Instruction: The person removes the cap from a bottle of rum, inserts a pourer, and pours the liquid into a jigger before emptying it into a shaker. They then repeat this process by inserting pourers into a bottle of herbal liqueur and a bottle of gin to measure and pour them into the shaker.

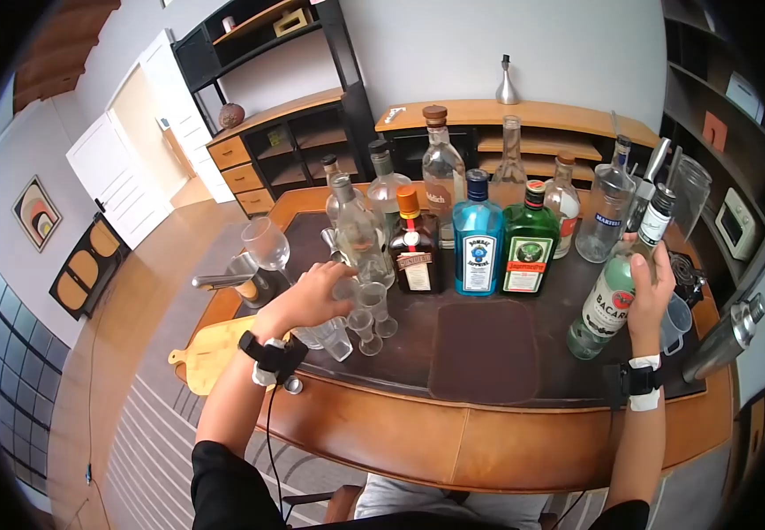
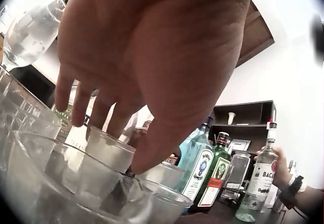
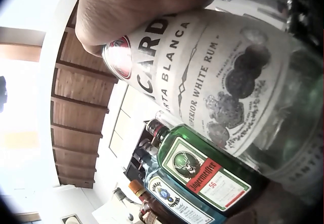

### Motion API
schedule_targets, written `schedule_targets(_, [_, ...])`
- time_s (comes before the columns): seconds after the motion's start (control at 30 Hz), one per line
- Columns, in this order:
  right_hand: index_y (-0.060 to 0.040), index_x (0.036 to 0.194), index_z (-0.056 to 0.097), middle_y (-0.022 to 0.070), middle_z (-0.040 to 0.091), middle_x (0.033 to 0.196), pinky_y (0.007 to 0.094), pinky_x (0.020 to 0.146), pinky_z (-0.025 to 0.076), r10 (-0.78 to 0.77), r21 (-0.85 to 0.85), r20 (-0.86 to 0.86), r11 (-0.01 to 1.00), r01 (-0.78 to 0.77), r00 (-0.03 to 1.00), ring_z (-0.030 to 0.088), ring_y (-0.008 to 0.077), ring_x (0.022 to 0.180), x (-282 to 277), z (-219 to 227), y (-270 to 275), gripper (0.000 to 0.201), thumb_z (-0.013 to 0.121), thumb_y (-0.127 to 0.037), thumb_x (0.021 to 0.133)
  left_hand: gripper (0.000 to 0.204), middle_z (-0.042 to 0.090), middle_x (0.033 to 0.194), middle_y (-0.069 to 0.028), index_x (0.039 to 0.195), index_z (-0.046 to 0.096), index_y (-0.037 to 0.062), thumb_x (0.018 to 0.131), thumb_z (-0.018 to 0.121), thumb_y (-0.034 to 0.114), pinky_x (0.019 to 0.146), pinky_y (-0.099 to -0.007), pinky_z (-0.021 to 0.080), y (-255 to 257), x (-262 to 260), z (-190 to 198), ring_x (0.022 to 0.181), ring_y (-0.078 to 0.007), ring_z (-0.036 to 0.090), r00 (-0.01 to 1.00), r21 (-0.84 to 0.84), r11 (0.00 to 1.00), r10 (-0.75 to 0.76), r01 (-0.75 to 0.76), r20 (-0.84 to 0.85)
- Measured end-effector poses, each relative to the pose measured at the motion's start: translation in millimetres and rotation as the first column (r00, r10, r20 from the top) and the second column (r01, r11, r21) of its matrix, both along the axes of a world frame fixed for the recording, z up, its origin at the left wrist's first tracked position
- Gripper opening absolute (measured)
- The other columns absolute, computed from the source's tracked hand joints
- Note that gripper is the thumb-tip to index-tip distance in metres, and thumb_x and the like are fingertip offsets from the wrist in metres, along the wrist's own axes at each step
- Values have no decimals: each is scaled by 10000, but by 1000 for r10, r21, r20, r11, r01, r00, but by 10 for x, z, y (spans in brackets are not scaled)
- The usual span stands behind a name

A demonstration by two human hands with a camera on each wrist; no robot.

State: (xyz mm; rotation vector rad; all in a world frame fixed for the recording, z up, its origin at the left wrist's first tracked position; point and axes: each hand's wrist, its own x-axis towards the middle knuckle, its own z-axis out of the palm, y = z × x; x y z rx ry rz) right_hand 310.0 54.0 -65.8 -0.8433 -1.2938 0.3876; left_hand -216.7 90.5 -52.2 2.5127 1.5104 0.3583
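Observation:
My left hand [image 1: 336,291] reaches over a cluster of small clear glasses [image 1: 366,314] on the dark table top. In the left wrist view, fingers [image 2: 96,107] and thumb pinch the rim of one small glass [image 2: 109,150]. My right hand [image 1: 645,283] grips a clear Bacardi rum bottle [image 1: 612,300] around its middle. The bottle leans to the right with its base near the table at the right side. In the right wrist view the bottle's white label [image 3: 223,72] fills the frame under my fingers [image 3: 136,6].
A row of bottles stands behind: an orange-capped one [image 1: 415,247], a blue gin bottle [image 1: 478,234], a green Jägermeister [image 1: 530,238] and clear ones. A wine glass [image 1: 265,243] and cutting board [image 1: 214,349] are at left, a leather mat [image 1: 484,349] centre, a shaker [image 1: 725,340] right.

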Motion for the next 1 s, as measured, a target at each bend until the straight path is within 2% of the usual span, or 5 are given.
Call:
schedule_targets(0.17, [56, 1302, 610, 69, 695, 1185, 277, 945, 473, -20, 20, 30, 1000, 19, 999, 611, 109, 1046, 7, 4, 26, 352, 621, -137, 1008, 443, 773, 1062, -178, 1199, 698, -25, 801, 766, 156, 917, -389, 583, -32, 38, 272, 1002, -314, 750, 988, -61, 994, 95, -88, 125])
schedule_targets(0.33, [47, 1269, 625, 50, 689, 1149, 273, 926, 474, -9, 24, 23, 1000, 8, 1000, 603, 100, 1024, 21, -37, 59, 318, 624, -137, 1010, 339, 761, 1005, -130, 1142, 668, -25, 955, 743, 248, 821, -313, 576, 25, -296, 863, 925, -183, 726, 707, 172, 913, 157, -370, 689])
schedule_targets(0.57, [31, 1210, 650, 34, 689, 1118, 262, 894, 481, -4, 42, -13, 999, 5, 1000, 600, 85, 989, -49, -36, 70, 250, 637, -118, 1009, 301, 672, 896, 8, 1146, 684, 24, 1038, 678, 304, 771, -237, 507, -203, -331, 1421, 833, -76, 608, 519, 171, 909, 56, -380, 853])
schedule_targets(0.87, [18, 1193, 646, 47, 708, 1090, 284, 871, 521, -97, -15, 9, 995, 98, 995, 636, 98, 971, -181, 115, -124, 282, 726, -115, 958, 410, 702, 1100, -39, 1357, 621, 5, 980, 727, 125, 927, -306, 565, -497, 1403, 566, 1027, -139, 688, 381, -71, 975, -14, 210, 924])
schedule_targets(1.0, [8, 1406, 499, 98, 683, 1175, 319, 925, 539, -168, -42, 95, 984, 173, 981, 657, 165, 1039, -282, 80, -327, 694, 863, -113, 828, 363, 708, 1121, -29, 1215, 678, 19, 891, 833, 74, 916, -297, 558, -303, 1871, 215, 1040, -123, 673, 587, -357, 843, 63, 402, 807])
